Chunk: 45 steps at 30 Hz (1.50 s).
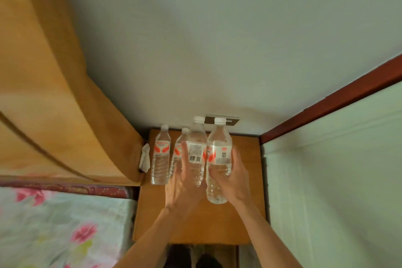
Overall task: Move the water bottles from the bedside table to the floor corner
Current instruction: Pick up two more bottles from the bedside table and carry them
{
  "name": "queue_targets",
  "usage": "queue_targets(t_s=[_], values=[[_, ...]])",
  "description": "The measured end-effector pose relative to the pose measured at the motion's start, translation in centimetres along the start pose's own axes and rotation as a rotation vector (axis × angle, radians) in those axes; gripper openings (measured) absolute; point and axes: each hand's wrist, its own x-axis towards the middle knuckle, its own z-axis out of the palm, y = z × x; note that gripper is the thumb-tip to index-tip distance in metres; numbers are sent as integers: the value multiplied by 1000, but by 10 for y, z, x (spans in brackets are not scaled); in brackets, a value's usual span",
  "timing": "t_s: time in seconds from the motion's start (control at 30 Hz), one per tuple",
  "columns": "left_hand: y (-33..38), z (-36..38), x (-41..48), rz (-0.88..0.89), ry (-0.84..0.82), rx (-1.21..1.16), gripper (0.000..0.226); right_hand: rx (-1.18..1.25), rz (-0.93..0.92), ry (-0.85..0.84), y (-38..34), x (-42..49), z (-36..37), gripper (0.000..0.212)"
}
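Note:
Several clear water bottles with white caps and red-and-white labels are over the wooden bedside table (pixel 243 220). My left hand (pixel 185 183) grips one bottle (pixel 196 148), barcode facing me. My right hand (pixel 233 178) grips another bottle (pixel 218 152), which looks lifted off the tabletop. Two more bottles stand upright on the table: one at the far left (pixel 161 154) and one (pixel 178 150) partly hidden behind my left hand.
A padded orange headboard (pixel 54 93) rises on the left, with a flowered bedsheet (pixel 54 228) below it. A crumpled white tissue (pixel 145 158) lies between headboard and table. A dark wall plate (pixel 230 121) sits behind the bottles. A red-framed pale panel (pixel 337 159) borders the right.

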Motion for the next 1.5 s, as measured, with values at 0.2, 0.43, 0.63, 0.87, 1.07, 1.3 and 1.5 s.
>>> queue_targets(t_s=[0.2,0.43,0.63,0.87,1.07,1.3,1.5], values=[[15,-44,-4,9,137,80,104,-37,-87,-67,-49,-17,-10,82],[50,-90,-25,-10,314,74,103,-102,-247,-125,-97,-39,-24,99],[62,-112,-48,-72,410,77,114,-106,-395,-206,-128,-55,-31,90],[66,-149,-91,-189,580,77,117,-72,-549,-397,-152,-74,-29,93],[60,-184,-140,-266,687,131,118,-6,-662,-551,-177,-107,-12,88],[47,-225,-199,-397,805,169,126,-53,-751,-687,-194,-150,30,83],[28,-253,-254,-510,946,166,125,-16,-847,-781,-217,-208,65,76]])
